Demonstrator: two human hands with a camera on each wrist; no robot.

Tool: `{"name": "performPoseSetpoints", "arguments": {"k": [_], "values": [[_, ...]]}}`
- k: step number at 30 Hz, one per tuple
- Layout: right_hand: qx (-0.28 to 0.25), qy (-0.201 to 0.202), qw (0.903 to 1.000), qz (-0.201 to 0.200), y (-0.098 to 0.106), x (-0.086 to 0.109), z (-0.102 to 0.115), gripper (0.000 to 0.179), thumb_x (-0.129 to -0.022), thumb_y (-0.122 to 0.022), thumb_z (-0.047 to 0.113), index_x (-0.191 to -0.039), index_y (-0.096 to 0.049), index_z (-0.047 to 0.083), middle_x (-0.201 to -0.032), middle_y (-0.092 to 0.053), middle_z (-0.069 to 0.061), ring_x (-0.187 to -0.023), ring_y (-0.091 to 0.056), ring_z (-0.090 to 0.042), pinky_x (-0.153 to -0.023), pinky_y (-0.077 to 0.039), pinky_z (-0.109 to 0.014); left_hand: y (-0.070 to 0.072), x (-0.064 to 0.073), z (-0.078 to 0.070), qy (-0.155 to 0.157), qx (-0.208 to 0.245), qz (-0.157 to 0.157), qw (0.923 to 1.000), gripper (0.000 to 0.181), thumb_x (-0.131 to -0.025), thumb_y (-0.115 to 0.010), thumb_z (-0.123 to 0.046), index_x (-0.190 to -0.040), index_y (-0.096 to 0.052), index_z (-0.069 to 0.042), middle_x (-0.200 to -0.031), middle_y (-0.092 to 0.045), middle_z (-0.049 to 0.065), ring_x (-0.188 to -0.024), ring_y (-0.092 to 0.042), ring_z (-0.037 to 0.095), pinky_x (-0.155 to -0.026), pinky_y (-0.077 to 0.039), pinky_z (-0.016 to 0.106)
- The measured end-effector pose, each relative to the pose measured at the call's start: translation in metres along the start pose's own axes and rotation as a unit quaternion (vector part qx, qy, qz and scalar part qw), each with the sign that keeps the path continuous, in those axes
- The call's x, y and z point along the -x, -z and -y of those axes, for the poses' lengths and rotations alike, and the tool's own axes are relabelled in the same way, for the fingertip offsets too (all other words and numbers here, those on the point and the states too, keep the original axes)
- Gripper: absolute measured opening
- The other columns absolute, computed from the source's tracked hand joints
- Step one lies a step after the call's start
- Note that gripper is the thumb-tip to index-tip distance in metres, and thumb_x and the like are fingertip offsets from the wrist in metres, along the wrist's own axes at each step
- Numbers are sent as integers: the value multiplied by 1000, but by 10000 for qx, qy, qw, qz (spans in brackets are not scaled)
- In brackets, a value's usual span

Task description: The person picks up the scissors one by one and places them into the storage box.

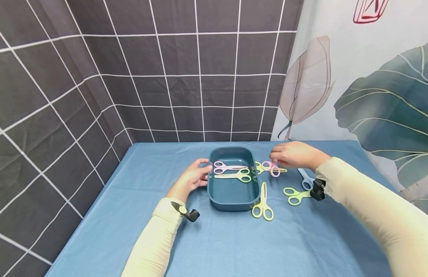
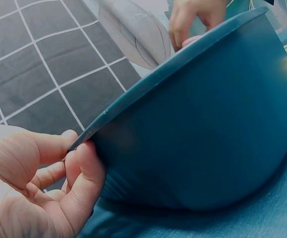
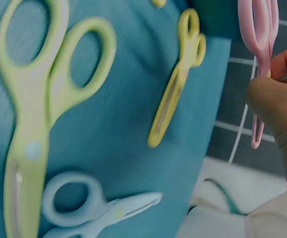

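My left hand (image 1: 192, 177) holds the left side of a dark blue plastic bin (image 1: 231, 207). In the left wrist view, its thumb and fingers pinch the bin's rim (image 2: 108, 115). Pink scissors (image 3: 263, 63) hang handles-up in the right wrist view, pinched near the blades between the thumb and fingers of my right hand (image 1: 297, 153). That hand is raised just right of the bin, over yellow scissors (image 3: 185, 62) on the cloth. Inside the bin lie lilac-pink scissors (image 1: 231, 167) and pale yellow-green scissors (image 1: 229, 176), side by side.
Yellow scissors (image 1: 263, 198) lie against the bin's right front corner. Farther right are green scissors (image 1: 295, 194) and light blue scissors (image 1: 305, 179), partly under my right wrist. A blue cloth (image 1: 214, 246) covers the table; a dark grid-patterned curtain (image 1: 179, 90) hangs behind.
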State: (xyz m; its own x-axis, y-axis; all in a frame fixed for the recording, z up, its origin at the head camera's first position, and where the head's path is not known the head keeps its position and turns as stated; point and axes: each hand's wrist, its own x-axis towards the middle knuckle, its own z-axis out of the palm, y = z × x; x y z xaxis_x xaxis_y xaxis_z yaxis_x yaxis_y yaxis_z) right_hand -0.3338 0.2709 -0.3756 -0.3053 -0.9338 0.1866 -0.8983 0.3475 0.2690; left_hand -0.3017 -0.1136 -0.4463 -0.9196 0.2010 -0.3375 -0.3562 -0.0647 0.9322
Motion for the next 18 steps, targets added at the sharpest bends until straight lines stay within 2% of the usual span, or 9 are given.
{"name": "performPoseSetpoints", "arguments": {"k": [5, 11, 18], "values": [[15, 129, 9995, -283, 4, -15, 3, 27, -76, -76, -2, -96, -67, 14, -92, -67, 0, -77, -64, -17, -63, -58, -35, 0, 1, 0, 34, 15, 1, 10000, 45, -102, -60, -12, -144, -44, -15, -95, -57, 10, -61, -53, 11, -51, -53, 25], [-112, 100, 9988, -467, 14, -33, 9, 28, -75, -79, -1, -96, -70, 15, -90, -67, 2, -73, -61, -13, -60, -56, -30, 0, 0, 0, 15, 9, 3, 10000, 44, -103, -60, -12, -144, -44, -14, -93, -57, 10, -60, -53, 11, -51, -53, 26], [-533, -52, 9976, -430, 24, -62, 29, 20, -80, -79, 5, -95, -69, 14, -85, -66, 3, -70, -59, -9, -58, -53, -29, 0, 2, -1, 10, 20, 10, 10000, 45, -103, -60, -12, -145, -43, -14, -93, -57, 10, -59, -52, 11, -51, -53, 26]]}}
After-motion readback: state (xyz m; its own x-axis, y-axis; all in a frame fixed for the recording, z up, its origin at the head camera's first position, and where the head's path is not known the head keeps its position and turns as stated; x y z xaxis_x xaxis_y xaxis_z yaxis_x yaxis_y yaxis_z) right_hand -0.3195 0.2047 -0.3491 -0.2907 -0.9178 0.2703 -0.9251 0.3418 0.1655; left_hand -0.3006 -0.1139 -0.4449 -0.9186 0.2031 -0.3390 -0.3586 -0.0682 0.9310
